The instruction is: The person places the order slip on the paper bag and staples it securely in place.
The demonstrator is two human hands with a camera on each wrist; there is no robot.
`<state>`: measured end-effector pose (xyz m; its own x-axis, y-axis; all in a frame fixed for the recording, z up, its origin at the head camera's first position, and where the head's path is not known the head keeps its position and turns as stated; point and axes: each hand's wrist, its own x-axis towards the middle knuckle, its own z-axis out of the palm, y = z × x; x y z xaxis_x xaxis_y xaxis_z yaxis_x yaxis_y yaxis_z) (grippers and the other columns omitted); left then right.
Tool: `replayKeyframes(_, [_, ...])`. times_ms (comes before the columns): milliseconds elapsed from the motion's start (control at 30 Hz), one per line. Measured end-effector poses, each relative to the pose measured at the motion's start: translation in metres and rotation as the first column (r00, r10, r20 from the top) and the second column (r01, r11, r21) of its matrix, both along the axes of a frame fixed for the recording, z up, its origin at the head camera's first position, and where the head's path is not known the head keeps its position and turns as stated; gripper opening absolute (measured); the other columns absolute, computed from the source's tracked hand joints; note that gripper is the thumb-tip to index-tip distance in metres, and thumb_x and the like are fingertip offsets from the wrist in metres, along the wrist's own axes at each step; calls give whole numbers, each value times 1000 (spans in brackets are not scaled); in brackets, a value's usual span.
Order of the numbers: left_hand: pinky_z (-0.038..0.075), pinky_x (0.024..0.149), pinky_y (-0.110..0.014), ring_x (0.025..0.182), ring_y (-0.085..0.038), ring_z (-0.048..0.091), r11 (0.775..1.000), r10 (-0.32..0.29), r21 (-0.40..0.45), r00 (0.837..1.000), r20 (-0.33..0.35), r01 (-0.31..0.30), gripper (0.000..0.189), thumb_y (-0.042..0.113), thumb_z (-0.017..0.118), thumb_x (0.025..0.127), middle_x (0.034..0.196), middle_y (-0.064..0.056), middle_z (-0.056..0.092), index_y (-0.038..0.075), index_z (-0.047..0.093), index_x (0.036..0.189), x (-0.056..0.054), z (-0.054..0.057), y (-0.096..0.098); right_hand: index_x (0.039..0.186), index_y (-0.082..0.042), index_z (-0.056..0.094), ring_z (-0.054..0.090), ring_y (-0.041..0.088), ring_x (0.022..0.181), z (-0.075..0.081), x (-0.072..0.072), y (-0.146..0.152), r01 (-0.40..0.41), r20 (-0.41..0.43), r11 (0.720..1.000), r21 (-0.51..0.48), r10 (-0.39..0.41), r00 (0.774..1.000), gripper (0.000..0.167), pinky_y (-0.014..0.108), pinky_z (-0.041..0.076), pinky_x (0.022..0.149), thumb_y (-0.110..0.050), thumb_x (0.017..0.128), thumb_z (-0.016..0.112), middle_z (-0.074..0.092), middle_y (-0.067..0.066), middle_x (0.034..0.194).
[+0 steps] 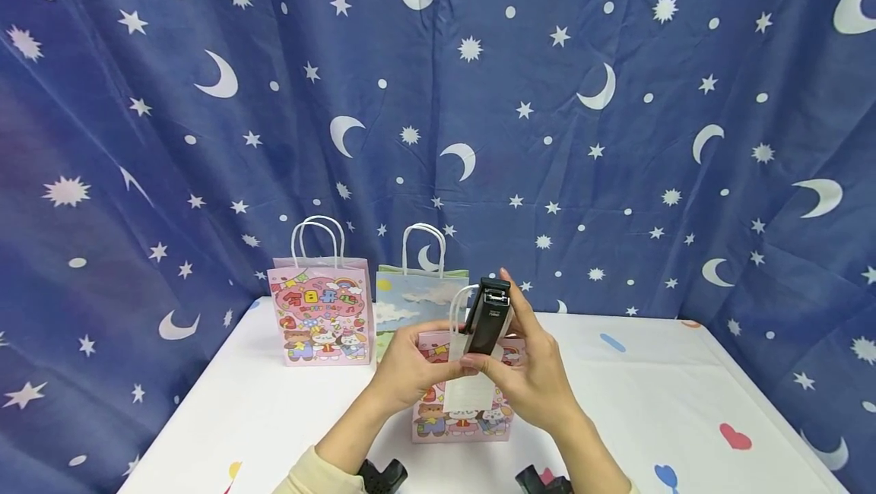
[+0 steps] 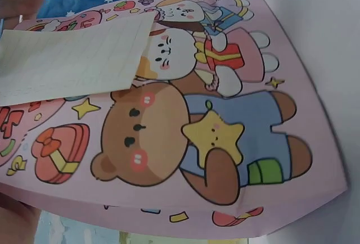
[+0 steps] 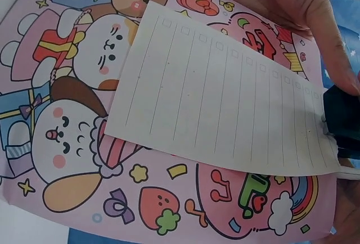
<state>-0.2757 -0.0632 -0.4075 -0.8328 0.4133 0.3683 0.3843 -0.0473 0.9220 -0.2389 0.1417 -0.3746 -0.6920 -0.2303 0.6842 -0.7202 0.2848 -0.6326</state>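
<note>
A person's two hands meet at the upper part of a pink front bag (image 1: 428, 427), its face crowded with a cartoon bear, cat and dog, at a white table (image 1: 602, 403). The right hand (image 1: 541, 376) has its grip pinching a black stapler (image 1: 488, 327), which is at the top edge of the front bag, by the upper end of a sheet of lined paper (image 3: 219, 92) (each line begins with a small printed box). Whether the stapler's mouth is closed cannot be told. The left hand (image 1: 409, 365) has its grip pinching the upper left of the front bag, and the sheet extends down before the front bag's printed face. A white handle (image 1: 453, 311) loops above the front bag, beside the stapler. Behind the front bag, partly hidden, stands a sky-patterned bag (image 1: 400, 308); behind and to the left of the front bag, a second pink bag (image 1: 322, 319) carries similar characters. A dark blue curtain (image 1: 479, 114) of moons and stars hangs behind the front bag. A red heart (image 1: 735, 436) marks the table to the front bag's right.
</note>
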Motion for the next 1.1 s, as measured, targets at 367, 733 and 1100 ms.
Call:
replayKeyframes(367, [37, 41, -21, 37, 2, 32, 978, 159, -121, 984, -78, -168, 45, 30, 89, 83, 58, 9, 58, 24, 75, 125, 6, 0, 2, 133, -8, 57, 73, 12, 95, -3, -1, -2, 23, 13, 999, -28, -23, 1000, 60, 33, 64, 78, -3, 81, 87, 70, 10, 110])
replayKeyframes(733, [59, 84, -26, 98, -5, 71, 979, 190, -35, 955, -229, -203, 40, 26, 90, 82, 115, 5, 79, 26, 77, 121, 6, -3, 7, 124, -11, 60, 71, 9, 90, -6, 0, -2, 96, -52, 995, 25, -95, 994, 52, 31, 62, 68, -7, 81, 88, 67, 1, 105])
replayKeyframes(1100, [60, 91, -31, 107, -12, 74, 975, 219, 27, 916, -336, -223, 37, 20, 88, 84, 114, 2, 79, 21, 78, 119, 7, -5, 13, 126, -9, 61, 71, 10, 92, -7, -2, -3, 122, -87, 992, 10, -121, 989, 52, 27, 61, 71, -5, 81, 87, 70, 3, 104])
